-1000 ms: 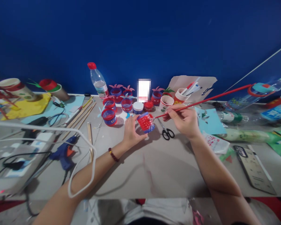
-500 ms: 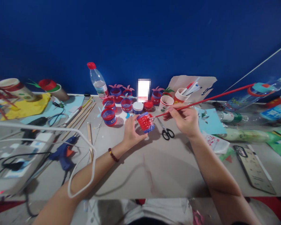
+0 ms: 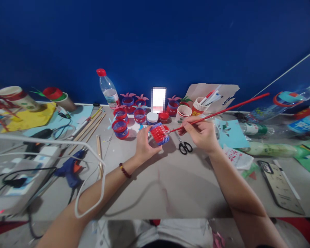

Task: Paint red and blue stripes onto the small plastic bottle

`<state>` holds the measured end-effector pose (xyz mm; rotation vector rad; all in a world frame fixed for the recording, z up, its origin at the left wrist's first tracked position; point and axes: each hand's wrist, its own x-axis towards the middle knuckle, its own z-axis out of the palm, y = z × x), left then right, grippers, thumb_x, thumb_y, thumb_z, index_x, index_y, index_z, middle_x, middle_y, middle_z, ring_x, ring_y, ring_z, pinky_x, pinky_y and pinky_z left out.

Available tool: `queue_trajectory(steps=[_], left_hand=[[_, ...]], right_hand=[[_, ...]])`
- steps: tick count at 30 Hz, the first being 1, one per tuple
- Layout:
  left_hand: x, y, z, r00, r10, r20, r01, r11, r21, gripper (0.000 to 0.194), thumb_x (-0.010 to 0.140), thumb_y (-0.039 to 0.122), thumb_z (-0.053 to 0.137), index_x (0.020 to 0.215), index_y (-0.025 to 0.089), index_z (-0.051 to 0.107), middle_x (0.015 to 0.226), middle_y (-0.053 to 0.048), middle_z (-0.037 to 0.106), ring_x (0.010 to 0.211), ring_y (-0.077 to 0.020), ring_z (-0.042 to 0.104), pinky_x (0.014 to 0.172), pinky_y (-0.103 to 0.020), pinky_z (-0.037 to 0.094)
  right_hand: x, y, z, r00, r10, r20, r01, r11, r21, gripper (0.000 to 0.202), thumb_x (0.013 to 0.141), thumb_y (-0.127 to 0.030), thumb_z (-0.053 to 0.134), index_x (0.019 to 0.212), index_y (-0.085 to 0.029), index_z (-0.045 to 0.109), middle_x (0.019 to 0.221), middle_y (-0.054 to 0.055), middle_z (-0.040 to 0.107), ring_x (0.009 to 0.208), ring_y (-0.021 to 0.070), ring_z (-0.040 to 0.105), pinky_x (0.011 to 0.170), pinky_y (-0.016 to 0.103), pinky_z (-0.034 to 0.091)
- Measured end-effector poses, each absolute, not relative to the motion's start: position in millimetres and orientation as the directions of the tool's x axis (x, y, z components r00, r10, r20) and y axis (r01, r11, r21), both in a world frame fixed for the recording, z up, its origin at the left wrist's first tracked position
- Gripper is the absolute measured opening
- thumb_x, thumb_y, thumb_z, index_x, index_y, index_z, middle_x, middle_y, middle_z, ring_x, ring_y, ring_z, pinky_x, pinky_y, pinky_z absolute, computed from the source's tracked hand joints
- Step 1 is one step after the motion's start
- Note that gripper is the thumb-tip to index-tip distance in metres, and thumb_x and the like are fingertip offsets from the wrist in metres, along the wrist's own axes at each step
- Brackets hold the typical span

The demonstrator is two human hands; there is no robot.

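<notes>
My left hand (image 3: 144,144) grips a ridged, clear-looking plastic bottle piece (image 3: 159,133) painted red in the middle and blue at its edges, tilted above the table. My right hand (image 3: 198,132) pinches a long red paintbrush (image 3: 229,110). The brush's tip end is at the right side of the painted piece; whether it touches is hard to tell. Just beyond the painted piece stand a white-lidded paint jar (image 3: 152,118) and a red paint jar (image 3: 163,117). Black-handled scissors (image 3: 185,148) lie below my right hand.
Several painted red-and-blue cups (image 3: 120,129) stand at the back, near a water bottle (image 3: 109,90) and paper cups (image 3: 184,113). To the left are a blue glue gun (image 3: 72,168), wooden sticks (image 3: 99,155) and a power strip (image 3: 28,179). A phone (image 3: 280,186) lies right.
The paintbrush has shifted toward the left and down a little, with my right hand. The painted piece has turned and moved slightly left in my left hand.
</notes>
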<state>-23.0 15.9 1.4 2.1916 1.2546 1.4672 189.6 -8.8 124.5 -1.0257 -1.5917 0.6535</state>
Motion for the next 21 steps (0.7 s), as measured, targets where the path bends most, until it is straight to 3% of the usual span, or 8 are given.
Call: queue_trajectory(steps=[21], left_hand=[[-23.8,18.8,0.7,0.135,0.751,0.646,0.526,-0.607,0.595,0.083,0.064,0.030,0.081,0.136,0.023,0.040,0.123,-0.010,0.058,0.112,-0.0295,0.058,0.098,-0.047,0.047]], right_hand=[[190.3,-8.9,123.9,-0.033,0.851,0.524,0.325,0.505,-0.800,0.026,0.093,-0.041,0.064,0.079,-0.019,0.068,0.069,0.004,0.072,0.060,0.0176,0.071,0.059,0.033,0.063]])
